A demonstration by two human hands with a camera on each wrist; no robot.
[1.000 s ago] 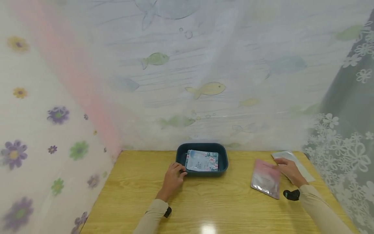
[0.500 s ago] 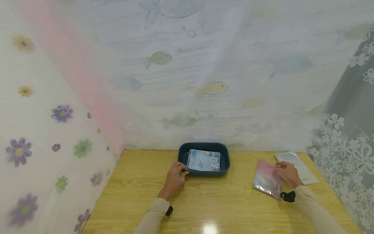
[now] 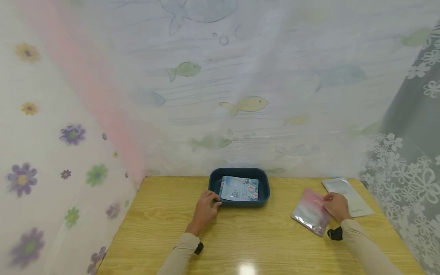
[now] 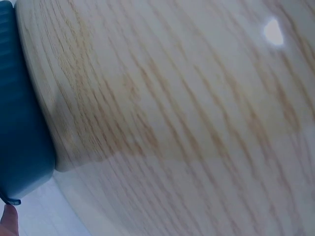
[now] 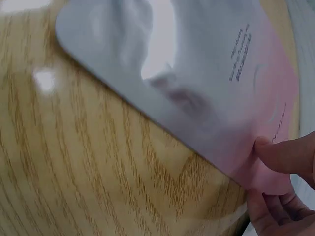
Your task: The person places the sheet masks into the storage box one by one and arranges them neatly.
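Note:
My right hand [image 3: 337,206] pinches the edge of a pink and silver sheet-mask packet [image 3: 311,214] between thumb and fingers. In the right wrist view the thumb presses on top of the packet [image 5: 197,83], with fingers curled under its pink end. My left hand [image 3: 205,208] grips the front left corner of a dark blue plastic bin [image 3: 244,204]. One fingertip meets the bin's rim in the left wrist view, beside the bin's wall [image 4: 22,113]. Inside the bin lie light blue floral packets [image 3: 238,189], at least two, overlapping.
A white and silver packet [image 3: 350,196] lies at the right, partly behind my right hand. The wooden table [image 3: 261,236] carries all of this. A printed curtain [image 3: 247,145] hangs along the table's back edge, and lace fabric [image 3: 405,183] on the right.
My right hand has moved from the white packet's edge onto the pink packet and taken hold of it. The pink packet has turned slightly and its near end shifted left. My left hand stays put.

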